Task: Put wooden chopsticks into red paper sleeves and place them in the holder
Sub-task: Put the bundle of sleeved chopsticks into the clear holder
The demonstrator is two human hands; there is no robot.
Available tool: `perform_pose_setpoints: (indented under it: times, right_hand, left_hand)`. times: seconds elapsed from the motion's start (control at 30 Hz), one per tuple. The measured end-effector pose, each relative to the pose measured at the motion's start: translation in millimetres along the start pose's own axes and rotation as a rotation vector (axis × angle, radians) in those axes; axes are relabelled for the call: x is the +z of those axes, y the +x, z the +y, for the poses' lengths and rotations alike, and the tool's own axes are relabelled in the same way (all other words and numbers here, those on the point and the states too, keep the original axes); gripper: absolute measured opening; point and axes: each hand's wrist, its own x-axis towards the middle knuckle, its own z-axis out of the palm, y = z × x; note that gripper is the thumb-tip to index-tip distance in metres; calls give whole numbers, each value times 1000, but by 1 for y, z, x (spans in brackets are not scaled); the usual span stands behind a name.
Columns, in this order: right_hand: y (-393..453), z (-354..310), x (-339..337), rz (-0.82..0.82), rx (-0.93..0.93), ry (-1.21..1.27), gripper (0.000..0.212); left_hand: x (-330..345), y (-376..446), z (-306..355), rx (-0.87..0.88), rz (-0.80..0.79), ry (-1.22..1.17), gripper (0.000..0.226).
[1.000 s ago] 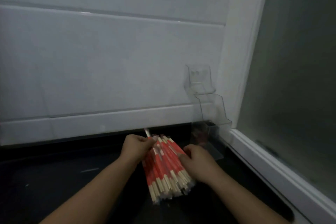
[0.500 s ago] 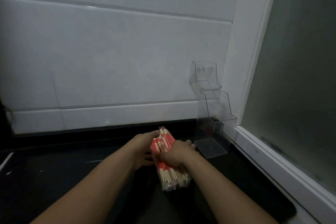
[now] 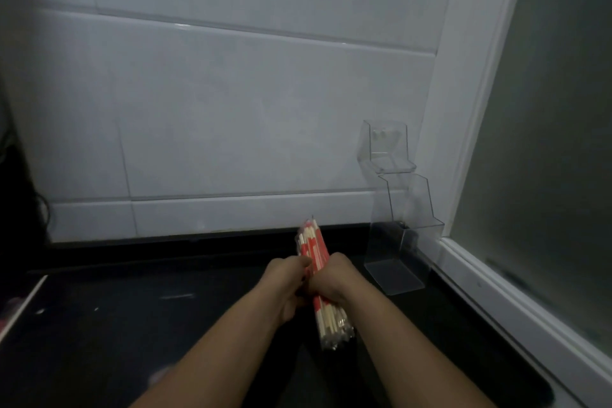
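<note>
1. Over the dark bench point(image 3: 99, 325), near its back edge: left hand point(image 3: 286, 288) & right hand point(image 3: 334, 278) clench a sleeved chopstick bundle point(image 3: 314, 248); fingertips hidden.
2. Clear holder point(image 3: 400, 235) in the back-right corner, contents hard to make out.

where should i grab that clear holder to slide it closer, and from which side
Take the clear holder by its tall lower box, grip coming from the left, open-counter side. Its right side sits tight against the window frame, and the stepped upper tiers look thin and awkward to pinch.

bundle of sleeved chopsticks point(image 3: 314, 252): red sleeves, wooden ends nearest, gripped mid-length above counter.
holder point(image 3: 395, 225): clear, tiered, counter's far right corner.
</note>
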Motion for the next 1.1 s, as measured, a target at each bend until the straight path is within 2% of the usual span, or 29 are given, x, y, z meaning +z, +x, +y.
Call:
perform_pose_setpoints:
  times: [0.13, 0.27, 0.37, 0.53, 0.63, 0.73, 0.8, 0.83, 0.9, 1.0, 1.03, 1.1]
  right_hand:
    - [1, 7, -2, -25, -5, 131, 72]
    - [0, 16, 0, -32, -55, 378, 46]
    - [-13, 14, 3, -37, -165, 564, 31]
    - [-31, 6, 5, 25, -342, 718, 28]
    - [-45, -2, -1, 48, -441, 931, 24]
    - [-51, -3, 0, 96, -537, 868, 14]
    - [-51, 1, 6, 126, -554, 819, 11]
    - [-52, 1, 10, 96, -542, 847, 21]
    - [-55, 1, 15, -10, -486, 992, 30]
    - [-50, 4, 15, -129, -447, 1135, 23]
    - [-53, 4, 13, -105, -485, 1079, 23]
    - [-54, 5, 9, 3, -517, 818, 50]
  left_hand:
    - [5, -4, -4, 40, 4, -2, 26]
    - [9, -14, -8, 114, -29, -109, 26]
    - [9, -18, -11, 266, 9, -121, 30]
    - [4, -27, -14, 592, 24, 12, 40]
    - [5, -37, -6, 754, 11, 119, 56]
    - [7, -47, 8, 823, -29, 204, 95]
    - [6, -51, 17, 806, -81, 226, 118]
    - [6, -51, 21, 792, -103, 230, 117]
    - [6, -48, 25, 791, -99, 234, 96]
    - [8, -46, 28, 776, -51, 212, 62]
    - [8, -46, 29, 769, -52, 190, 52]
    - [7, -45, 32, 745, -95, 144, 39]
